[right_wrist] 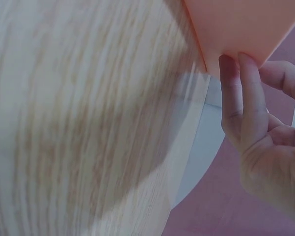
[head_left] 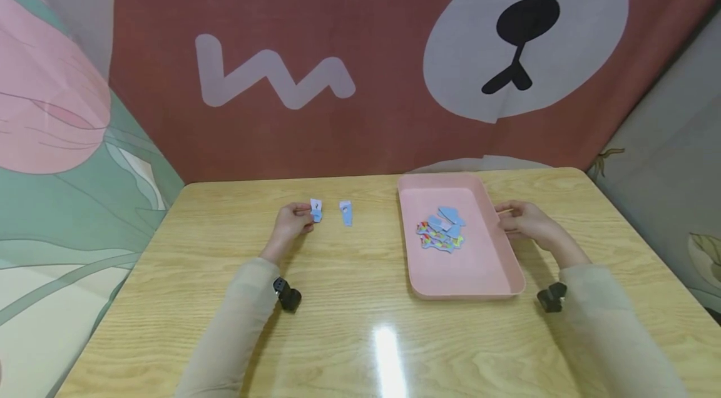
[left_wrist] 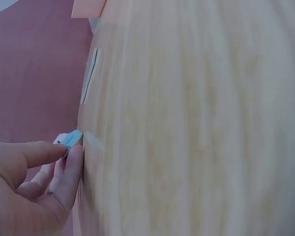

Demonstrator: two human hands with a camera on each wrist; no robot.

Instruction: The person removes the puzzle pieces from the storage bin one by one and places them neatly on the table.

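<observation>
My left hand point(head_left: 291, 223) is at the left of the wooden table and pinches a small blue and white puzzle-like piece point(head_left: 316, 210) between its fingertips. The left wrist view shows the pinched piece point(left_wrist: 72, 139) tilted just at the table surface. A second flat blue and white piece point(head_left: 346, 213) lies to its right. On the right stands a pink tray point(head_left: 462, 279), holding several blue pieces point(head_left: 449, 215) and multicoloured pieces point(head_left: 438, 240) in a loose pile. My right hand point(head_left: 529, 223) touches the tray's right outer wall point(right_wrist: 235, 29) with fairly straight fingers.
The wooden table point(head_left: 338, 310) ends at a brown fabric backdrop point(head_left: 281, 141) printed with white shapes. Patterned cloth point(head_left: 67, 210) hangs on the left side and pale cloth point(head_left: 664, 154) on the right. A small black device point(head_left: 287, 295) sits on each wrist.
</observation>
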